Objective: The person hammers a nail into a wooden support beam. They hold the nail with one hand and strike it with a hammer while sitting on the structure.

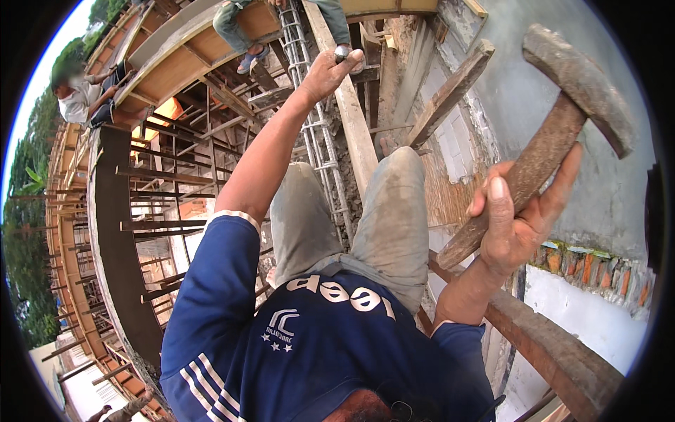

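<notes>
My right hand [517,218] is wrapped round the rough wooden handle of a hammer [545,151]. The hammer is raised on the right, its worn, rusty double-ended head [578,81] uppermost. Ahead, my outstretched left hand [328,76] is closed on a metal rod [342,53]; only its rounded, shiny end shows above the fist, and the rest is hidden. That fist is over a long timber plank [351,123], beside a steel rebar cage [320,144]. Both ends of the plank run out of sight, one beneath my knees.
A wooden post [450,95] slants up near my right knee, beside a grey plastered wall [520,84]. A thick beam [555,352] lies at lower right. Timber formwork and scaffold poles [169,225] fill the left. One person [84,98] sits far left; another's legs [235,32] are ahead.
</notes>
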Tool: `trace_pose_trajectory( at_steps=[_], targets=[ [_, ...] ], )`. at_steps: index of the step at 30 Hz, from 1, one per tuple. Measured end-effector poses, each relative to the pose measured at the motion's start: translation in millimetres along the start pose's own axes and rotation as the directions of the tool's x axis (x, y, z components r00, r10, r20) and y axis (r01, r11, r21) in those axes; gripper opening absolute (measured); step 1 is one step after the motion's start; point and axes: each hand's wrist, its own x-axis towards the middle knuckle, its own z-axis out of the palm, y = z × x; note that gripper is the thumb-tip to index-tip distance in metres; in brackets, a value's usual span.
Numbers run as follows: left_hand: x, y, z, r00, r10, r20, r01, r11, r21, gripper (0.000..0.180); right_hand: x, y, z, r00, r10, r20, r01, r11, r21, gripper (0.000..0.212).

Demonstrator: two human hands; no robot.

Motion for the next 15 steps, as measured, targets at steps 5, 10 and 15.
trace_pose_trajectory(
  at_steps=[5, 10, 15],
  targets=[
    [17, 3, 15, 0.997, -0.031, -0.065, 0.031, 1.000, -0.002, 0.065, 78, -38, 19, 0.879, -0.474, -0.045, 0.468, 0.878, -0.102, 0.081],
    [13, -13, 22, 0.986, 0.035, -0.162, -0.033, 0.999, 0.016, 0.054, 56, 54, 71, 0.945, -0.238, 0.226, 0.295, 0.916, -0.272, 0.082],
    [24, -20, 30, 0.959, 0.148, -0.241, -0.146, 0.989, 0.026, 0.049, 53, 111, 61, 0.847, 0.207, 0.489, -0.004, 0.923, -0.384, 0.075]
  ],
)
